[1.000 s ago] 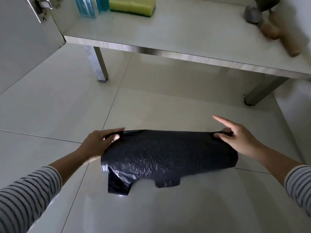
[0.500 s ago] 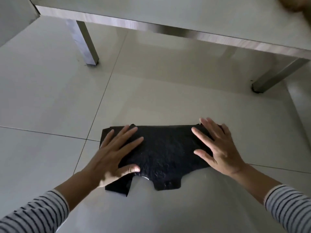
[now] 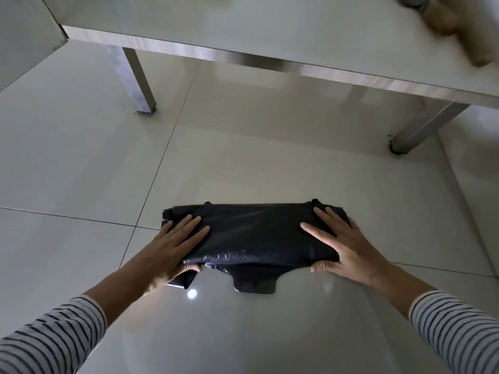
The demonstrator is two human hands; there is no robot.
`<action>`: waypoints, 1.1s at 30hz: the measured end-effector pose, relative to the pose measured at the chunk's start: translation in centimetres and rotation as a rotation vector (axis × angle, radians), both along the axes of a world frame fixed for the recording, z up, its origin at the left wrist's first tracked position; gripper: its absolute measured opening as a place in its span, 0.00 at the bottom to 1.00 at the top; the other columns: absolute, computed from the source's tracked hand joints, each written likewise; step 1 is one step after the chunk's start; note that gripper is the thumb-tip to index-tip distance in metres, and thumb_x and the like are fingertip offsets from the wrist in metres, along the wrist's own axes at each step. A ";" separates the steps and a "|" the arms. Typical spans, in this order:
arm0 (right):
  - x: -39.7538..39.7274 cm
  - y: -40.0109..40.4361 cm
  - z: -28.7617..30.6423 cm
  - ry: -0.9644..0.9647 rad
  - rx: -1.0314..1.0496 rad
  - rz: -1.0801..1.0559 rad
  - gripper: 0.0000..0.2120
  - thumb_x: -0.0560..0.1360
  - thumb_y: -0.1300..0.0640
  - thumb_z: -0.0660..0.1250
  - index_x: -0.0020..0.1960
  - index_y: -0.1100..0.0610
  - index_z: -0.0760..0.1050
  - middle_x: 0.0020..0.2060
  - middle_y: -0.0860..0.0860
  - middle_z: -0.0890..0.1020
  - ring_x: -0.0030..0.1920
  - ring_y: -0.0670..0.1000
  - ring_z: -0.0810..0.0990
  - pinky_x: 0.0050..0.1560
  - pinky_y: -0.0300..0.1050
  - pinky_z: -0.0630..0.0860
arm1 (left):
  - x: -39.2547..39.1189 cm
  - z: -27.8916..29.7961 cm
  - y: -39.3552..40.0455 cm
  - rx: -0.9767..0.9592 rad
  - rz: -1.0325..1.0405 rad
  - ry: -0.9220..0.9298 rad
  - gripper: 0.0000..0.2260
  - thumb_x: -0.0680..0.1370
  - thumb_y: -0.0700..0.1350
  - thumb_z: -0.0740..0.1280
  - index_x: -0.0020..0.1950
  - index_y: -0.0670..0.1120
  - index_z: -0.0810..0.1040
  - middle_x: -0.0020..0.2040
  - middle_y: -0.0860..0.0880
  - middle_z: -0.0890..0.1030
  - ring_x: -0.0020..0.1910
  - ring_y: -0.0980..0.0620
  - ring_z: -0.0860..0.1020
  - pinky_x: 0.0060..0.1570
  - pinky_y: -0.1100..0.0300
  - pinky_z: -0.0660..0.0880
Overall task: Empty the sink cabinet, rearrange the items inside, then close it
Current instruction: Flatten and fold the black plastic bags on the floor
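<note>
With the left hand [image 3: 172,249] and right hand [image 3: 348,247] spread flat on the bag [image 3: 256,236], the slick film may slip on the floor [image 3: 81,157], skewing the fold.

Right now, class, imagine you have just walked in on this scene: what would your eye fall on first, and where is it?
The black plastic bag stands out first, lying folded on the pale tiled floor in the middle of the view. The left hand and the right hand press flat on its two ends, thumbs at the near edge. Behind it runs the cabinet's raised bottom shelf, standing on metal legs.
</note>
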State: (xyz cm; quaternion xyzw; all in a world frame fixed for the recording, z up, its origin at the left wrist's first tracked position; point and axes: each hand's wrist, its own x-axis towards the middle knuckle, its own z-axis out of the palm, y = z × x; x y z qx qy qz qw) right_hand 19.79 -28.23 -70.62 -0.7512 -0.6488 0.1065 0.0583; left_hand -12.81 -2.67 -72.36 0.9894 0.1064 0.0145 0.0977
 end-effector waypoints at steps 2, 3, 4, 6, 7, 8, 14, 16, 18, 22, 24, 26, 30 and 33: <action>-0.1 0.3 0.2 0.013 0.068 0.004 0.33 0.72 0.31 0.56 0.74 0.39 0.53 0.73 0.52 0.63 0.73 0.58 0.61 0.66 0.59 0.67 | 0.2 0.1 -0.1 0.028 -0.010 -0.041 0.32 0.78 0.58 0.56 0.77 0.51 0.46 0.68 0.42 0.72 0.66 0.42 0.69 0.56 0.41 0.72; -0.2 0.5 0.3 0.043 0.119 -0.005 0.31 0.74 0.34 0.57 0.74 0.41 0.55 0.72 0.51 0.66 0.72 0.57 0.64 0.65 0.57 0.70 | 0.3 0.2 -0.1 0.022 -0.011 -0.047 0.38 0.74 0.53 0.66 0.77 0.51 0.46 0.66 0.41 0.73 0.65 0.40 0.70 0.54 0.41 0.72; -0.3 0.6 0.5 0.092 0.177 -0.028 0.29 0.75 0.37 0.58 0.73 0.43 0.58 0.70 0.49 0.69 0.70 0.55 0.67 0.63 0.55 0.72 | 0.2 0.1 0.0 0.013 -0.026 -0.054 0.47 0.68 0.47 0.74 0.77 0.51 0.46 0.66 0.42 0.74 0.63 0.39 0.71 0.54 0.41 0.72; -0.4 0.9 1.0 0.201 0.266 -0.107 0.26 0.75 0.42 0.60 0.71 0.45 0.63 0.65 0.46 0.74 0.66 0.52 0.73 0.61 0.51 0.73 | 0.2 0.3 0.5 -0.033 -0.037 -0.060 0.57 0.60 0.38 0.80 0.76 0.53 0.45 0.65 0.43 0.74 0.62 0.38 0.72 0.53 0.40 0.72; -0.5 1.1 1.3 0.238 0.288 -0.145 0.26 0.75 0.42 0.61 0.71 0.45 0.64 0.63 0.46 0.77 0.64 0.52 0.76 0.59 0.49 0.74 | 0.2 0.7 0.7 -0.069 -0.032 -0.070 0.57 0.59 0.35 0.80 0.76 0.55 0.46 0.65 0.44 0.74 0.63 0.39 0.72 0.53 0.40 0.72; -0.5 1.2 1.7 0.276 0.301 -0.176 0.25 0.75 0.42 0.61 0.70 0.45 0.65 0.61 0.46 0.78 0.61 0.51 0.78 0.58 0.46 0.74 | 0.2 1.1 0.9 -0.098 -0.029 -0.087 0.56 0.60 0.34 0.79 0.76 0.57 0.47 0.65 0.44 0.75 0.63 0.39 0.72 0.53 0.41 0.74; -1.1 0.9 3.0 0.425 0.260 -0.376 0.25 0.69 0.48 0.72 0.65 0.49 0.73 0.64 0.47 0.76 0.61 0.50 0.77 0.64 0.37 0.69 | 0.1 3.4 1.0 -0.379 0.205 -0.139 0.33 0.74 0.38 0.69 0.69 0.66 0.60 0.73 0.51 0.62 0.70 0.47 0.66 0.65 0.59 0.65; -1.7 0.4 3.3 0.396 0.177 -0.504 0.27 0.67 0.52 0.75 0.65 0.50 0.74 0.69 0.51 0.69 0.67 0.52 0.71 0.68 0.41 0.64 | -0.5 3.6 0.5 -0.366 0.331 -0.092 0.24 0.75 0.43 0.68 0.69 0.60 0.68 0.76 0.51 0.56 0.69 0.48 0.66 0.64 0.57 0.67; -2.1 -0.1 3.9 0.389 0.098 -0.649 0.29 0.66 0.52 0.76 0.66 0.48 0.72 0.73 0.53 0.62 0.72 0.52 0.62 0.67 0.41 0.58 | -1.1 3.7 -0.1 -0.362 0.449 -0.027 0.23 0.75 0.48 0.68 0.69 0.59 0.68 0.77 0.50 0.52 0.71 0.46 0.64 0.66 0.54 0.66; -2.3 -0.3 6.1 0.521 0.034 -0.829 0.30 0.68 0.43 0.72 0.68 0.44 0.69 0.74 0.51 0.56 0.74 0.52 0.57 0.71 0.50 0.57 | -1.8 5.2 -0.7 -0.396 0.761 0.070 0.29 0.74 0.61 0.63 0.73 0.62 0.58 0.77 0.45 0.50 0.71 0.42 0.62 0.67 0.49 0.64; -1.8 -0.1 7.2 0.498 0.046 -0.893 0.27 0.71 0.40 0.67 0.68 0.45 0.69 0.74 0.52 0.59 0.73 0.52 0.59 0.71 0.50 0.58 | -1.9 6.3 -0.6 -0.443 0.847 0.102 0.29 0.72 0.66 0.55 0.73 0.63 0.57 0.76 0.44 0.56 0.71 0.43 0.64 0.67 0.49 0.61; -1.1 0.0 8.1 0.424 0.013 -0.934 0.28 0.72 0.38 0.65 0.68 0.46 0.69 0.71 0.52 0.65 0.71 0.52 0.64 0.70 0.49 0.60 | -2.1 7.1 -0.4 -0.534 0.857 0.145 0.28 0.73 0.66 0.51 0.73 0.64 0.56 0.73 0.45 0.64 0.65 0.45 0.72 0.64 0.51 0.67; -0.8 -0.4 9.9 0.624 -0.124 -0.920 0.27 0.73 0.38 0.64 0.70 0.35 0.61 0.57 0.44 0.72 0.44 0.52 0.84 0.50 0.48 0.79 | -1.7 8.2 -1.1 -0.996 0.889 0.094 0.28 0.71 0.67 0.51 0.71 0.69 0.53 0.74 0.51 0.62 0.43 0.49 0.82 0.39 0.59 0.79; -1.6 -0.1 9.7 0.710 -0.241 -0.789 0.26 0.74 0.39 0.62 0.68 0.29 0.55 0.61 0.41 0.69 0.38 0.50 0.85 0.45 0.47 0.81 | -0.2 7.6 -1.6 -1.072 0.859 0.054 0.24 0.73 0.66 0.50 0.69 0.72 0.50 0.76 0.50 0.59 0.48 0.44 0.81 0.40 0.56 0.80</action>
